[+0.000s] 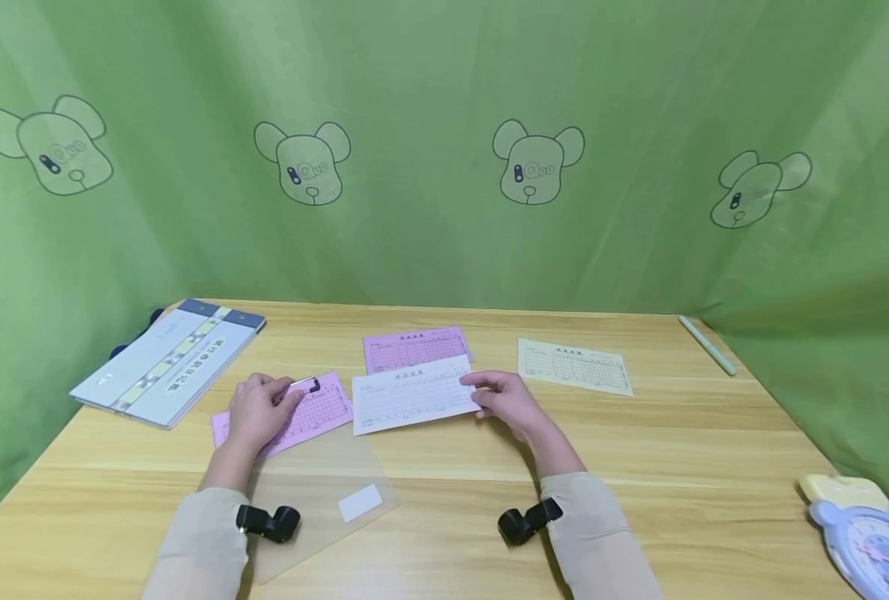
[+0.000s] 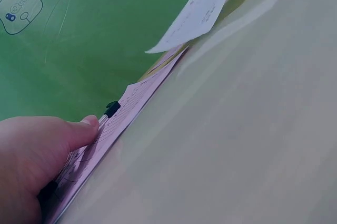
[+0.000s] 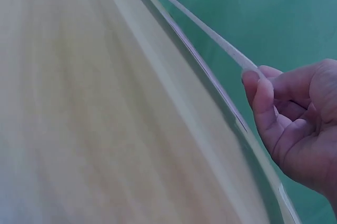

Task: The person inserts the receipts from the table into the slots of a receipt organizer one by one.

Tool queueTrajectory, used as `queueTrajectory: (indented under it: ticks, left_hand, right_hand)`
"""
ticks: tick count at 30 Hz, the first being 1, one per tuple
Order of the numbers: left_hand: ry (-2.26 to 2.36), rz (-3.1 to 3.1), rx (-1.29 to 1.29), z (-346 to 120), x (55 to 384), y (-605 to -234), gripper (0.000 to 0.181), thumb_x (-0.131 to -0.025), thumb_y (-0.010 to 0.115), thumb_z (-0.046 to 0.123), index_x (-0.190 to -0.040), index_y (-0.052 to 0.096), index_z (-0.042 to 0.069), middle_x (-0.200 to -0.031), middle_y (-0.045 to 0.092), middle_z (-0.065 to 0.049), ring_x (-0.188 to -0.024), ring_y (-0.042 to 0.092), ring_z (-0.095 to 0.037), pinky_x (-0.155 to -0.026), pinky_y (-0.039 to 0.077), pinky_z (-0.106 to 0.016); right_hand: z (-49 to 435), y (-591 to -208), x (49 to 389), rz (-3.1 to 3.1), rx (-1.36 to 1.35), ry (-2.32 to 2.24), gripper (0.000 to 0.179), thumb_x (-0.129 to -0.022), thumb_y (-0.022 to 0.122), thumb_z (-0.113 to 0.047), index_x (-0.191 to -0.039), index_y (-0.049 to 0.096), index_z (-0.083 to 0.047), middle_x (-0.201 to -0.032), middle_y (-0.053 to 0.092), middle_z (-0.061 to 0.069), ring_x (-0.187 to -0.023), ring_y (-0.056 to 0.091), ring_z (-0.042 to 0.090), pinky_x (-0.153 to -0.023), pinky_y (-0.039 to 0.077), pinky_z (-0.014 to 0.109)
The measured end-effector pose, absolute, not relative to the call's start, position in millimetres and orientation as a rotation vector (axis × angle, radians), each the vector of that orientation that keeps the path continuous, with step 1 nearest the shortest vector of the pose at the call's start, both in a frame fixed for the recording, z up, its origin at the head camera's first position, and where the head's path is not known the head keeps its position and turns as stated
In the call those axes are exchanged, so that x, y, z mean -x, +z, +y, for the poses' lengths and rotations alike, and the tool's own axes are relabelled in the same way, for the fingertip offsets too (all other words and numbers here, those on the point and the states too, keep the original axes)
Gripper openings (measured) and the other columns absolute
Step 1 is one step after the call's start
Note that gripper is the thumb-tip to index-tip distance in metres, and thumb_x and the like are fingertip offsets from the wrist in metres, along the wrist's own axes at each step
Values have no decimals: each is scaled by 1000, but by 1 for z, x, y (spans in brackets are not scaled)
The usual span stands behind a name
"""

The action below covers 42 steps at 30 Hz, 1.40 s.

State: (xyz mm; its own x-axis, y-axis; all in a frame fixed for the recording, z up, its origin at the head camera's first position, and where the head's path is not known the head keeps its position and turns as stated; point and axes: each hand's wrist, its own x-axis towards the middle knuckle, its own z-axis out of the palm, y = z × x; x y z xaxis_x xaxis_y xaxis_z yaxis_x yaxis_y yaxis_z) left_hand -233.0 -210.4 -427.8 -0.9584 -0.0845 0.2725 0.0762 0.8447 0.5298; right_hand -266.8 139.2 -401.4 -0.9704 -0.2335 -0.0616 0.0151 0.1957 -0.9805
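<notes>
My left hand (image 1: 260, 410) grips the metal clip (image 1: 305, 383) with black ends at the top of a translucent clipboard (image 1: 302, 508). A pink printed form (image 1: 317, 415) lies under that hand, on the board's upper part. Thumb and fingers of my right hand (image 1: 506, 402) pinch the right edge of a white printed form (image 1: 414, 396). Edge-on in the right wrist view, this white form (image 3: 210, 33) slants up from the table. It overlaps a second pink form (image 1: 414, 343) in the head view. A pale green form (image 1: 573, 365) lies to the right.
A folder-like book (image 1: 170, 362) with a patterned band lies at the back left. At the back right is a pale green pen (image 1: 706, 344). A blue clock with ears (image 1: 879, 550) and a yellow block (image 1: 845, 492) are at the right edge. A green curtain (image 1: 429, 250) stands behind the table.
</notes>
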Motion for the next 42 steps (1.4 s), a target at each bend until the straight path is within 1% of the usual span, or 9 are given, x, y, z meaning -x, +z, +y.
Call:
queueTrajectory:
  ticks: [4,8,11,18,21,25,31,37,42]
  left_hand:
    - [-813,-2751,-26,-211,233,-428,40,-83,56,28,-111,56,-2,-93,46,-15,-82,38,-28,-69,29,-40]
    - [-817,-2761,-40,-211,233,-427,41,-83,55,28,-112,56,-1,-94,46,-15,-83,38,-28,-69,29,-40]
    - [-809,-2754,-37,-212,232,-426,41,-83,56,28,-111,56,-1,-94,46,-15,-82,38,-28,-69,29,-40]
    - [-801,-2746,-31,-211,231,-424,40,-82,56,26,-110,56,-2,-93,46,-15,-82,38,-29,-69,29,-41]
    - [-794,-2753,-24,-211,231,-424,40,-82,57,27,-111,56,-2,-93,47,-16,-83,39,-29,-70,29,-41]
    - [-805,-2774,-15,-211,232,-426,42,-82,56,28,-112,55,-1,-96,47,-17,-85,39,-30,-71,30,-41]
    - [-808,-2785,-31,-213,231,-427,42,-82,56,27,-113,55,-1,-98,46,-17,-87,38,-30,-72,30,-41]
    - [-808,-2767,-7,-210,231,-424,41,-81,57,26,-112,55,-2,-97,47,-18,-86,39,-31,-72,30,-42]
    - [-806,-2775,-18,-209,231,-422,41,-82,56,26,-112,55,-2,-97,47,-18,-86,39,-31,-71,30,-42]
  right_hand:
    - [133,-399,265,2272,221,-1840,30,-77,48,12,-105,57,6,-109,51,18,-69,55,17,-54,45,24]
    - [127,-399,263,2252,236,-1839,31,-77,49,12,-106,57,5,-106,53,17,-67,54,17,-53,44,23]
    - [123,-399,262,2235,267,-1835,31,-77,49,12,-106,57,4,-104,53,17,-67,54,17,-53,44,24]
    - [114,-400,258,2221,355,-1776,34,-76,50,11,-108,57,2,-113,51,13,-66,53,18,-56,45,26]
    - [112,-401,256,2219,379,-1752,34,-76,50,11,-108,57,2,-113,51,14,-66,52,18,-57,45,27]
    - [110,-403,255,2208,359,-1754,32,-76,50,11,-106,57,3,-110,51,16,-66,52,17,-59,45,28]
    - [107,-404,254,2192,358,-1748,26,-78,51,9,-103,58,6,-106,53,16,-67,53,17,-61,46,31]
    - [105,-404,254,2225,386,-1695,27,-78,53,8,-104,58,5,-97,57,15,-59,53,16,-55,45,29]
    - [101,-401,252,2261,420,-1650,28,-76,54,7,-103,59,3,-91,59,13,-58,53,17,-52,43,25]
